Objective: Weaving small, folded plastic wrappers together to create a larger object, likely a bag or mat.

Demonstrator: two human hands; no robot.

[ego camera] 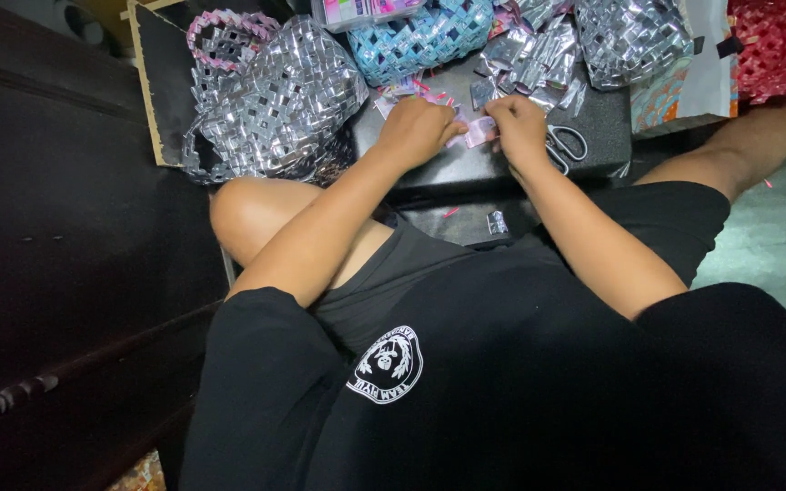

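Nearest the camera is the person's black shirt (502,382) with a round white emblem on the chest, and from its short sleeves both bare forearms run forward and converge over a dark work surface (466,164). A bent bare knee (247,209) shows beside the left forearm.

Between the two hands lies a small pink-and-silver folded strip (479,132), resting on the dark surface near its middle. The left hand (416,127) is turned knuckles-up, fingers curled tight and narrow, pinching the strip's left end. The right hand (516,127) is likewise curled down over the strip's right end, its fingertips pressed together on it; the exact finger placement is hidden beneath the knuckles. Both wrists are bent slightly down, the hands almost touching.

Just beside the right hand lie scissors (568,145) with dark loops, flat on the surface. Beyond the hands sits a heap of loose silver foil strips (529,55). A large woven silver bag (275,100) with a pink-edged handle stands left of the left hand, a woven blue basket (425,36) farther back, another silver woven piece (629,36) at the right, and a red woven item (780,45) in the far corner.
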